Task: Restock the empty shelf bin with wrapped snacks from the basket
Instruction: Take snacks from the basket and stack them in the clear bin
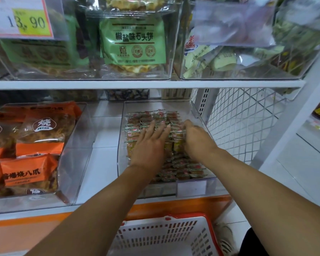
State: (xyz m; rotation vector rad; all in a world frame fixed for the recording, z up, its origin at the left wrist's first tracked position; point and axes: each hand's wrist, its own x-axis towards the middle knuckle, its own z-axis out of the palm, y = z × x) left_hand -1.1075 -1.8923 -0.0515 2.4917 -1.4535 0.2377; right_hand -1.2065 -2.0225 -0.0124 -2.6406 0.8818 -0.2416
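Note:
A clear plastic shelf bin (196, 183) on the lower shelf holds several small wrapped snacks (181, 169) in orange-brown packets, lying in rows. My left hand (150, 145) lies flat on the snacks with its fingers straight and spread. Just to its right, my right hand (194, 135) rests on the snacks, its fingers bent down into the packets; whether it pinches one I cannot tell. Below the shelf stands a white basket (166, 235) with a red rim, and the part of its inside that shows is bare.
A clear bin (70, 163) of large orange snack bags sits to the left. Above, bins hold green cracker packs (135, 43) and pale wrapped sweets (211, 60). A price card (20, 17) hangs top left. A white wire mesh panel (244, 122) closes the shelf's right side.

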